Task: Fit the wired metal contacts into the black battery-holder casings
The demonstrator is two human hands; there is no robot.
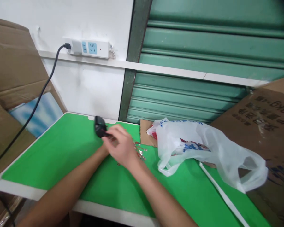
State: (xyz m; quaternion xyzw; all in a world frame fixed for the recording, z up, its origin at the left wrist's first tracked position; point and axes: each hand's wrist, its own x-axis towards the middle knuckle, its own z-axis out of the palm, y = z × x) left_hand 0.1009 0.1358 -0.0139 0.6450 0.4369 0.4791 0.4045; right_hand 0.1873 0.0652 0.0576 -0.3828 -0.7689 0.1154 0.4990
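My right hand (121, 145) reaches over the green tabletop, its fingers pinched at the lower end of a black object (100, 126). That object is smeared by motion, so its kind does not show. My left hand's forearm (72, 178) comes in from the lower left and ends beneath my right hand. The left fingers are hidden there, and I cannot tell whether they also touch the black object. Beside my right hand lies a small heap of shiny silver and reddish pieces (140, 153), partly covered by the hand.
A white plastic bag (191, 145) lies on the green tabletop (54, 151) at right, near a cardboard piece (147, 134) and a white strip (223, 195). Cardboard boxes (257, 110) flank the table. A black cable (41, 91) hangs from the power strip (97, 49).
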